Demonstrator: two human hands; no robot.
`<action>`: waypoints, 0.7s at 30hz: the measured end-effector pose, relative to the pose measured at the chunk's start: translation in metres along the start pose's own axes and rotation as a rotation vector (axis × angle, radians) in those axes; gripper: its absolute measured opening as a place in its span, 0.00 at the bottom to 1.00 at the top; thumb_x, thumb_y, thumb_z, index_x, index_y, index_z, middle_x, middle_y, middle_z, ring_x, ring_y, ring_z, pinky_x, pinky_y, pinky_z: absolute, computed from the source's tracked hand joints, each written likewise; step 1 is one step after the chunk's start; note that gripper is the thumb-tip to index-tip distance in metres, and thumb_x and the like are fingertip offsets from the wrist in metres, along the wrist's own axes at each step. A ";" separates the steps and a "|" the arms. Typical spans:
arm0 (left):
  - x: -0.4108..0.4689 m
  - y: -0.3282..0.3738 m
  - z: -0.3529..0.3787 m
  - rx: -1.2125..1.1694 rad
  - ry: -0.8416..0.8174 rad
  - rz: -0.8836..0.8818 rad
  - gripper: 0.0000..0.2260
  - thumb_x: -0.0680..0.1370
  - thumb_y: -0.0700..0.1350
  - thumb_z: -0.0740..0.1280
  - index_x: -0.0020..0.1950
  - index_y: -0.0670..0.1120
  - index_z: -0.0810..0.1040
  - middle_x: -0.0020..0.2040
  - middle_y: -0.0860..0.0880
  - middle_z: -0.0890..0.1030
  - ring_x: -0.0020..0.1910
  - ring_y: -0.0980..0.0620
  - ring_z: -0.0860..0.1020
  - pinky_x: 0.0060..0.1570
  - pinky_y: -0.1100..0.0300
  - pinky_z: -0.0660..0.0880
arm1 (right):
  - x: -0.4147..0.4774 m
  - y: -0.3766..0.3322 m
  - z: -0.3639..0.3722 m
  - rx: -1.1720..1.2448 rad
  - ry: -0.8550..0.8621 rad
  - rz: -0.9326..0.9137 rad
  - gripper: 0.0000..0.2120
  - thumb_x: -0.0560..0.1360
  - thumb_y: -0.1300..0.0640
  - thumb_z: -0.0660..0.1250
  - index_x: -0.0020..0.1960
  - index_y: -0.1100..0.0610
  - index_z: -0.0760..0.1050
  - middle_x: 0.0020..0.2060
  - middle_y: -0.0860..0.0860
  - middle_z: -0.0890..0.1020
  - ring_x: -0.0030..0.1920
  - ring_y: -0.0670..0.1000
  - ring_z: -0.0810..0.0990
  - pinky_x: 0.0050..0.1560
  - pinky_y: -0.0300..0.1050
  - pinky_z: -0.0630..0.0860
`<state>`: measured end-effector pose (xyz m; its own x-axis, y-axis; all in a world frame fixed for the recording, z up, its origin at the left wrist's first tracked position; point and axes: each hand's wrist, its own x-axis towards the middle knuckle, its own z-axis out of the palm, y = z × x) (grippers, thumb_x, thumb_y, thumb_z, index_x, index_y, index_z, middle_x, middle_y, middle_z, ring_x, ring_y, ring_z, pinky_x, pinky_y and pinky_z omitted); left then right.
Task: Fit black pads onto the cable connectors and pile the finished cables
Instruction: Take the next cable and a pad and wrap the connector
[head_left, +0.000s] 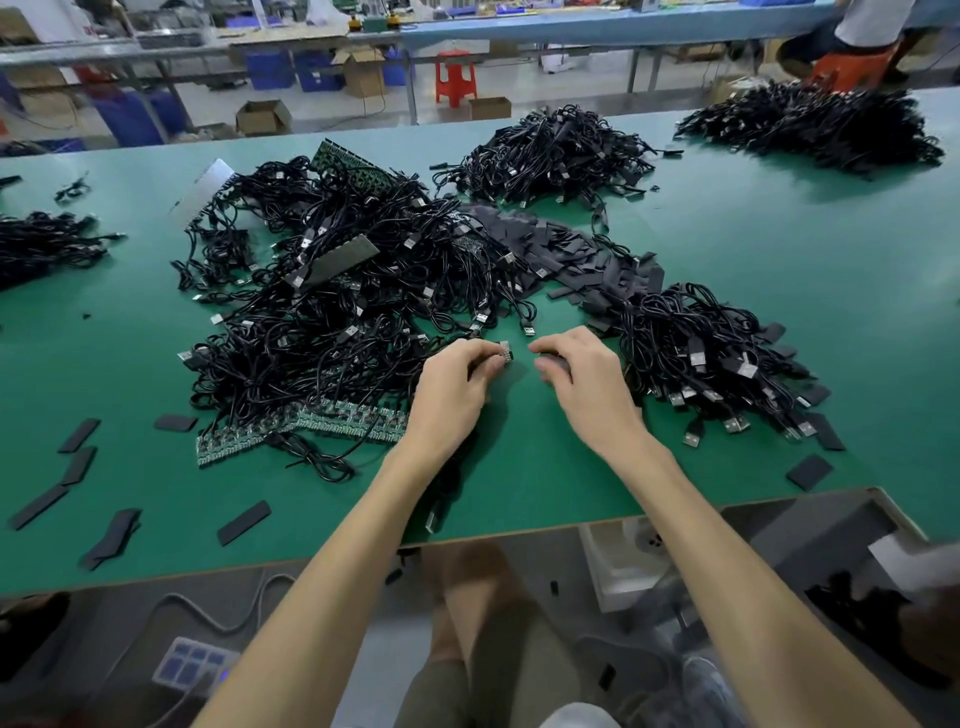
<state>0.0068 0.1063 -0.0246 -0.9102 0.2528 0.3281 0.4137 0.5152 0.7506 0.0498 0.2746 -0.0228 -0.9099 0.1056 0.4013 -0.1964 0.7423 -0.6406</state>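
While the table (727, 260) carries so much black tangle, we work in the bare patch near its front edge. Unfitted cables (322, 312) sprawl to our left. What we take for the finished pile (701, 353) lies to our right, and a heap of loose pads (571, 254) sits between and behind them. Our left hand (452, 384) pinches a connector (505, 355), its metal end pointing right. Our right hand (582, 379) curls round what looks like a single pad (551, 360), though the fingers hide most of it. The hands are near each other but not touching. To fit it well, we judge that we should square the pad to the connector before closing the gap. We should then press evenly so it seats straight, and hold the trailing cable clear of the tangle.
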 end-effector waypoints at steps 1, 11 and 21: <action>-0.001 0.000 -0.001 0.005 -0.010 0.014 0.09 0.81 0.39 0.68 0.60 0.44 0.84 0.42 0.58 0.79 0.41 0.56 0.76 0.50 0.63 0.72 | -0.001 0.000 0.000 -0.007 -0.034 -0.008 0.11 0.81 0.65 0.66 0.62 0.62 0.81 0.52 0.56 0.78 0.50 0.54 0.80 0.59 0.44 0.74; -0.006 -0.003 -0.001 -0.031 -0.029 0.062 0.12 0.82 0.39 0.66 0.64 0.46 0.83 0.36 0.55 0.82 0.33 0.62 0.75 0.44 0.65 0.73 | -0.004 -0.003 -0.004 0.095 -0.058 -0.004 0.14 0.82 0.64 0.66 0.65 0.62 0.80 0.50 0.55 0.83 0.42 0.48 0.83 0.47 0.36 0.77; -0.006 -0.010 0.004 0.031 -0.065 0.097 0.16 0.80 0.35 0.65 0.64 0.49 0.83 0.44 0.53 0.86 0.36 0.67 0.78 0.49 0.58 0.79 | -0.004 -0.003 -0.006 0.207 -0.009 0.053 0.11 0.77 0.68 0.67 0.55 0.59 0.84 0.40 0.49 0.83 0.36 0.40 0.80 0.40 0.35 0.77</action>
<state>0.0085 0.1024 -0.0367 -0.8632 0.3548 0.3592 0.5007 0.5108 0.6988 0.0565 0.2759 -0.0190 -0.9240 0.1344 0.3581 -0.2181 0.5840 -0.7819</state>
